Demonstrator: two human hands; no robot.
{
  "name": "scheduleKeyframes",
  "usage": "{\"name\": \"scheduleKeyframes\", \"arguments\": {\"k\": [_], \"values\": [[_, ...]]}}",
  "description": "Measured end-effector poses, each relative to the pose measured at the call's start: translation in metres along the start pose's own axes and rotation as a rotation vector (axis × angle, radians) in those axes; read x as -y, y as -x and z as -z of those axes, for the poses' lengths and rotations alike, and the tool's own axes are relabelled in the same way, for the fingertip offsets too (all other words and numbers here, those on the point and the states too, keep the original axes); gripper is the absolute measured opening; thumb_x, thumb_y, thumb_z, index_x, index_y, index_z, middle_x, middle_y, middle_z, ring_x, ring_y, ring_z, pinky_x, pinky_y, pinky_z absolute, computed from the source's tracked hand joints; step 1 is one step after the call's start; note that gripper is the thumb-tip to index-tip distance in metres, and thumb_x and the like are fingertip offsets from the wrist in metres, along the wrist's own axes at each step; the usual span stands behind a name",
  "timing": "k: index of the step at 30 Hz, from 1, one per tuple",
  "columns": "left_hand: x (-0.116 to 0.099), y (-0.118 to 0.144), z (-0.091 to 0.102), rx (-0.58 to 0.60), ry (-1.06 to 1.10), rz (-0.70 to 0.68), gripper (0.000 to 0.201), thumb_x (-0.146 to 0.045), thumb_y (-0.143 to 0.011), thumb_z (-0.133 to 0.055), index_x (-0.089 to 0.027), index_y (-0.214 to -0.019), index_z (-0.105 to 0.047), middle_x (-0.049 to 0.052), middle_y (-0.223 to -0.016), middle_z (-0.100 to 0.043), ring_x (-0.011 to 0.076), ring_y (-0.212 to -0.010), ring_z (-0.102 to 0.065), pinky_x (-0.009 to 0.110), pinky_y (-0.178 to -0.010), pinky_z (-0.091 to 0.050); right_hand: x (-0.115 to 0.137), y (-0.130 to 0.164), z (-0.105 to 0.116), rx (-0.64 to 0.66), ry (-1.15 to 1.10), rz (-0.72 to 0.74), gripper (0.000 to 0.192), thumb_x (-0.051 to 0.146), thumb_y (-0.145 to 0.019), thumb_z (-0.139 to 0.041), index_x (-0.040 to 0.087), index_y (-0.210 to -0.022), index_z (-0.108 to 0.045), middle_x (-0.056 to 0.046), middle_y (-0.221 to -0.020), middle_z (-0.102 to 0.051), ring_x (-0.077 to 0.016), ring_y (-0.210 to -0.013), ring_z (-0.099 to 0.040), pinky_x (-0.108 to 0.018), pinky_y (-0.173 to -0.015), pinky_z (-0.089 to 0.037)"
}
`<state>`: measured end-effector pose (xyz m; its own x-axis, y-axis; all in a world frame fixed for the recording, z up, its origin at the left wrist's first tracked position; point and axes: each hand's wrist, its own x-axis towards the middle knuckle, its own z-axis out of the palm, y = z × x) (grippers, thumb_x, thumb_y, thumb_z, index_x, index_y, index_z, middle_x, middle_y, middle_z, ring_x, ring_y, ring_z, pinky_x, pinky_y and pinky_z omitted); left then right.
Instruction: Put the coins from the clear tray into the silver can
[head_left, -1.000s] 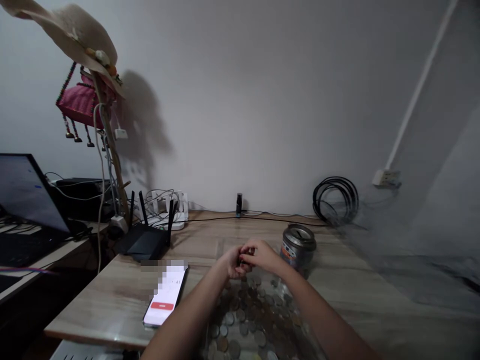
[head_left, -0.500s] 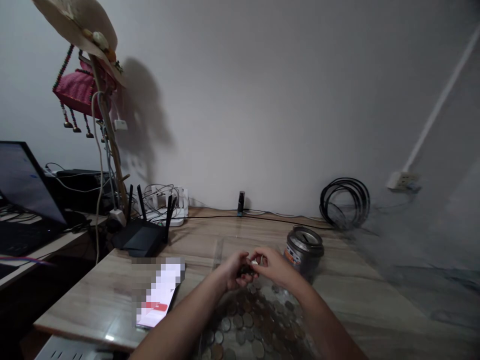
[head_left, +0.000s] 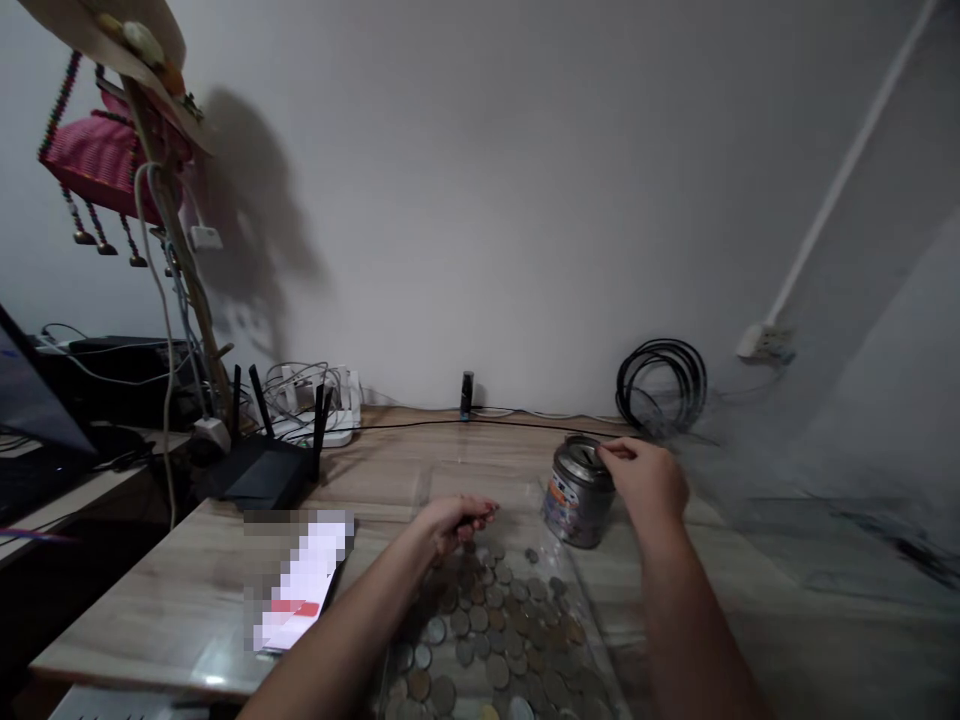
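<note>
My left hand (head_left: 454, 521) is curled above the far end of a spread of several coins (head_left: 491, 625) lying on a clear plastic sheet; it seems to hold a few small coins, though blur hides the detail. My right hand (head_left: 643, 479) is over the slotted lid of a small metal coin tin (head_left: 574, 493), fingertips pinched at the slot. Whether a coin is between those fingers is too small to see.
A phone (head_left: 300, 580) with a lit screen lies left of the coins on the wooden table (head_left: 420, 470). A black router (head_left: 259, 470), a white power strip (head_left: 315, 420) and cables sit at the back left. A cable coil (head_left: 661, 385) leans at the wall.
My hands were together above the coins; now my right hand has moved right and up to the top of the tin, while my left hand stays over the coins.
</note>
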<state>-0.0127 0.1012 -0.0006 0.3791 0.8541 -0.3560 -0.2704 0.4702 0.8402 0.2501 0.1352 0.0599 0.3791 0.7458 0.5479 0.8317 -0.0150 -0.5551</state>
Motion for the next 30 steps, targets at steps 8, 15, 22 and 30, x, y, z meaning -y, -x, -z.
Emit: {"name": "scheduleKeyframes", "arguments": {"k": [8,15,22,30], "values": [[0.001,-0.003,0.002,-0.024,-0.009,-0.022,0.018,-0.02,-0.063,-0.07,-0.011,-0.065,-0.055,-0.003,-0.055,-0.052,-0.0011,-0.039,-0.036,0.012,-0.034,-0.011,0.028,0.018,-0.004,-0.185,0.043,0.263,0.028,0.036,-0.076,-0.05,0.019,-0.084,-0.069,-0.01,-0.085,-0.067,-0.0241,-0.084,-0.053,-0.034,-0.07,-0.036],[0.002,-0.002,-0.001,-0.019,0.011,-0.057,0.018,-0.025,-0.07,-0.065,-0.015,-0.072,-0.05,-0.007,-0.051,-0.046,-0.0012,-0.035,-0.029,0.011,-0.034,-0.007,0.077,0.078,-0.053,0.732,-0.389,0.492,0.028,0.032,-0.076,-0.051,0.017,-0.09,-0.07,-0.006,-0.074,-0.068,-0.0165,-0.063,-0.056,-0.026,-0.059,-0.041],[0.001,-0.001,-0.003,0.017,0.066,0.063,0.009,-0.019,-0.072,-0.055,-0.011,-0.077,-0.057,-0.004,-0.055,-0.05,0.0009,-0.037,-0.034,0.012,-0.033,-0.012,0.057,0.053,-0.031,0.22,-0.213,0.385,0.029,0.029,-0.076,-0.046,0.018,-0.09,-0.069,-0.008,-0.08,-0.066,-0.0184,-0.071,-0.056,-0.027,-0.065,-0.04],[0.002,-0.004,0.001,0.01,0.036,0.011,0.021,-0.001,-0.068,-0.052,-0.008,-0.085,-0.061,0.004,-0.072,-0.064,0.0045,-0.052,-0.056,0.011,-0.038,-0.029,0.005,0.004,-0.004,-0.059,0.15,0.055,0.028,0.037,-0.071,-0.051,0.022,-0.083,-0.072,-0.009,-0.075,-0.062,-0.0193,-0.062,-0.051,-0.027,-0.05,-0.029]]}}
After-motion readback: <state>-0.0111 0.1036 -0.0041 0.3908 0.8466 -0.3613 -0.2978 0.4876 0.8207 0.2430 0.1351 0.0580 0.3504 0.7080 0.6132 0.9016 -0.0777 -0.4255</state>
